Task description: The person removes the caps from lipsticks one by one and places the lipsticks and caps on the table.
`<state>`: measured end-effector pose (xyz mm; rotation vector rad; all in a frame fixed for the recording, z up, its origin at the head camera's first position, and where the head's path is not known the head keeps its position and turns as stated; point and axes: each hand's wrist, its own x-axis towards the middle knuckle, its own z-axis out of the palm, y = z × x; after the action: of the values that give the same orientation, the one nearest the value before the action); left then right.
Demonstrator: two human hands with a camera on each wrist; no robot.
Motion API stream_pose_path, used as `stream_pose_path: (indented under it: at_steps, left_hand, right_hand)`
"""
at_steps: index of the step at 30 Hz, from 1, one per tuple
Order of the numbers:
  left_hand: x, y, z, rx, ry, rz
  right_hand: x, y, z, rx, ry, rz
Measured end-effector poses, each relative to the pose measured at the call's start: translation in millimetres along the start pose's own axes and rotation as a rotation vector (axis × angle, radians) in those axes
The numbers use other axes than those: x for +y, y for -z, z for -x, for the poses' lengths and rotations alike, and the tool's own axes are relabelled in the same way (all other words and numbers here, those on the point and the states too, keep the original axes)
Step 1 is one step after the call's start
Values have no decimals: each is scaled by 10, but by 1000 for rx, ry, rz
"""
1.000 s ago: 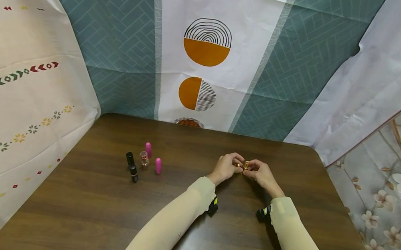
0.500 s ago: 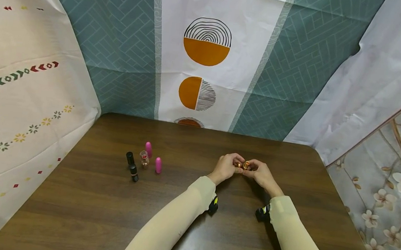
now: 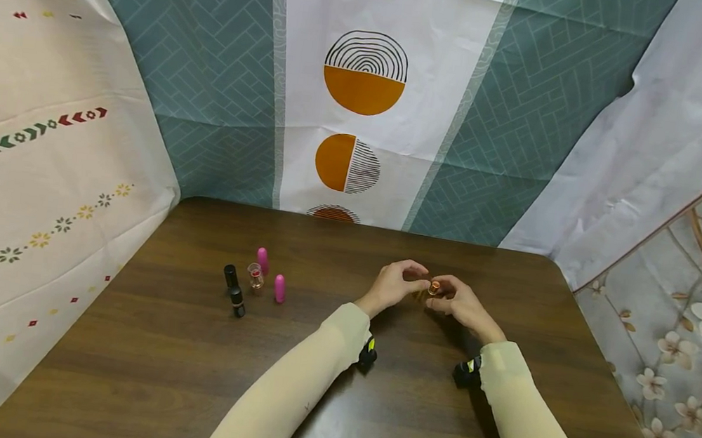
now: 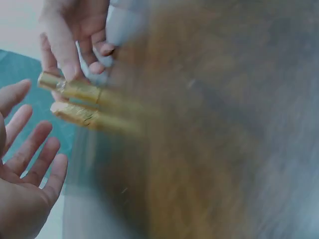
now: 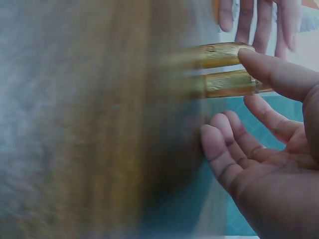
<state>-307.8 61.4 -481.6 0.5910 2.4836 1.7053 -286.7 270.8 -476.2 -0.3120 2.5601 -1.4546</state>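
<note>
Two gold lipstick tubes stand upright side by side on the table. One gold tube (image 5: 230, 83) has a narrower top. The other gold tube (image 4: 77, 114) ends in a rounded tip. My right hand (image 3: 460, 306) has its thumb and index finger on either side of the narrow-topped tube and pinches it lightly near the top. My left hand (image 3: 392, 286) is off both tubes, just left of them, its fingers spread with a gap to the thumb. The head view shows the narrow-topped tube (image 3: 434, 288) between the hands; the other is barely visible there. The tubes' lower parts are blurred in the wrist views.
At the left of the brown table (image 3: 333, 401) stand two pink tubes (image 3: 263, 260), a clear tube with red inside (image 3: 255, 277), and two black tubes (image 3: 237, 302) close together. A patterned cloth (image 3: 363, 93) hangs behind the table's back edge.
My left hand has let go of its gold tube and drawn back to the left, its thumb and fingers parting. The right hand has stayed at its tube.
</note>
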Motion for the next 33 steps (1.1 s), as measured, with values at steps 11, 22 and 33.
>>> stream_pose_path:
  at_steps: [11, 22, 33]
  left_hand:
    - [-19, 325, 22, 92, 2, 27]
    - [26, 601, 58, 90, -54, -2]
    - [48, 970, 295, 94, -94, 29]
  right_hand:
    - [-257, 84, -12, 94, 79, 91]
    - [-626, -61, -65, 245, 300, 38]
    - [-872, -372, 22, 122, 347, -65]
